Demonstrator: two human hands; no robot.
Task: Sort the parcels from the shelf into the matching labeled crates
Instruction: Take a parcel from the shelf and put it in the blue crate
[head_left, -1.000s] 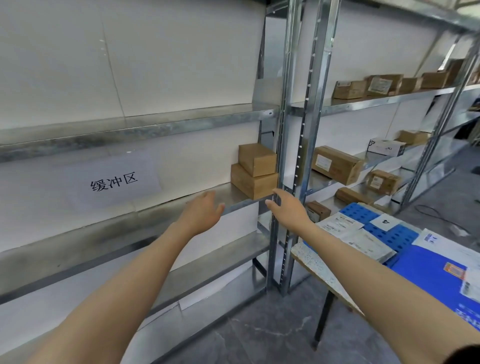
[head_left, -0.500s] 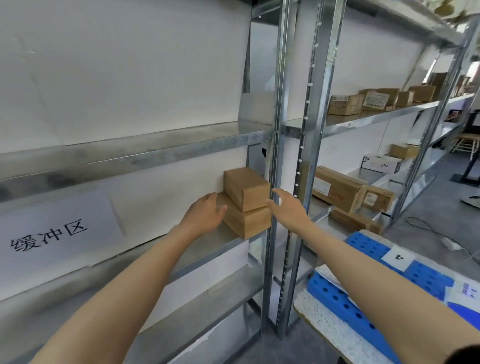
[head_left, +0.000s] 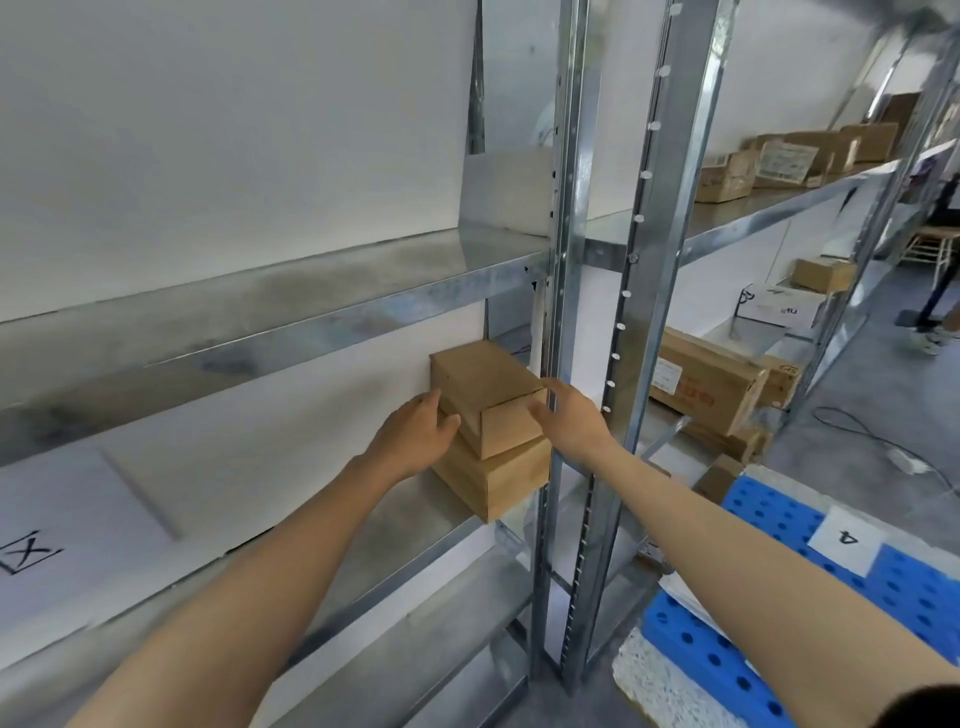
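Closer than before, our left hand (head_left: 415, 439) and right hand (head_left: 574, 423) now flank the top parcel (head_left: 483, 382), fingers (head_left: 545, 415) open and straight against its sides, atop 1 lower parcel (head_left: 498, 486).

Galvanised steel shelving (head_left: 569, 260), 2 bays, open tiers.
Left bay, middle tier (head_left: 415, 525): 1 larger brown carton (head_left: 498, 488) at its 3 o'clock end, close to the upright, bearing 1 smaller carton (head_left: 483, 374). Right bay, upper tier (head_left: 753, 208), toward 2 o'clock: row of brown cartons (head_left: 779, 161). Next tier down (head_left: 748, 332): 1 long brown carton (head_left: 701, 384); 1 white box (head_left: 779, 309) at its 1 o'clock.
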